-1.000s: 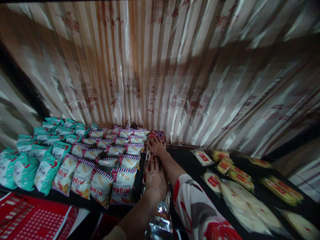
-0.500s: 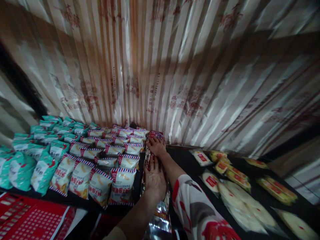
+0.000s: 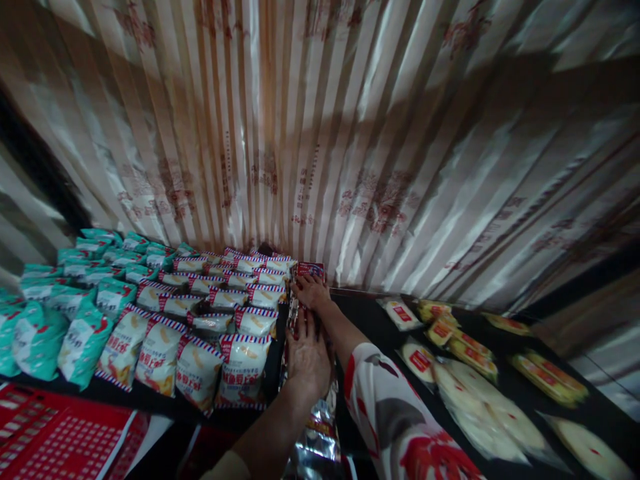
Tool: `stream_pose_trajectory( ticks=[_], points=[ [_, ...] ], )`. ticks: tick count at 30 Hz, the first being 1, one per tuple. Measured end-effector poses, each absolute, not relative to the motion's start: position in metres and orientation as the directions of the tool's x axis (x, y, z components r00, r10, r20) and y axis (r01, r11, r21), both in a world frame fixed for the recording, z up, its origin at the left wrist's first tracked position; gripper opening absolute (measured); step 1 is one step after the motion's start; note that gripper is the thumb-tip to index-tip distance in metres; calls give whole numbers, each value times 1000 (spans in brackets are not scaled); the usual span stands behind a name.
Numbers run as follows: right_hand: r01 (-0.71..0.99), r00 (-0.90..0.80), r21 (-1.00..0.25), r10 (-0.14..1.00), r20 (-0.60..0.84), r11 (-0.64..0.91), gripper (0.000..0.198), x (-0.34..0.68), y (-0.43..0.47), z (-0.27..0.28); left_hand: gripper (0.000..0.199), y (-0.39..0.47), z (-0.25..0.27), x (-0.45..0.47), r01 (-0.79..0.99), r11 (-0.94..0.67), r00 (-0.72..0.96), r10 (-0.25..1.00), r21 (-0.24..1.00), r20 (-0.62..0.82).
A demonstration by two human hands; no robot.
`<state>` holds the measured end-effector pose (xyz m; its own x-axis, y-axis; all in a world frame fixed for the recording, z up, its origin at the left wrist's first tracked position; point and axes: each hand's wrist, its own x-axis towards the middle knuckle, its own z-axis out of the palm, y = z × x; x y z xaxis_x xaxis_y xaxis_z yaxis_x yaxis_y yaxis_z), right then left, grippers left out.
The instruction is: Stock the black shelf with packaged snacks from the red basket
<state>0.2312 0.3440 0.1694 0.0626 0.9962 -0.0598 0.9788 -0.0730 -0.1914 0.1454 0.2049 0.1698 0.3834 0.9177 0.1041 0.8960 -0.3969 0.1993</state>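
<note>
Fingers [image 3: 311, 327] slightly spread, the left hand [image 3: 309, 363] and — farther forward — the right hand [image 3: 311, 292] rest on shiny foil packets [image 3: 317, 445] directly beneath them; striped snack bags [image 3: 244, 373] stand left of the fingers, plastic-wrapped foods [image 3: 473, 400] lie right.

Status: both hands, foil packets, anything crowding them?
Left hand palm-down on the row of foil packets. Right hand palm-down, farther back along it. Striped snack bags close on the row's left side.
</note>
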Motion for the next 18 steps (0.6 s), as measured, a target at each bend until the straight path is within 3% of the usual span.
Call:
stream_pose_trajectory(
  ticks=[18],
  points=[
    [966,75,-244,996,-42,-83,58,227,342,176,49,201,180,140,874,-386,383,921,294,72]
  ],
)
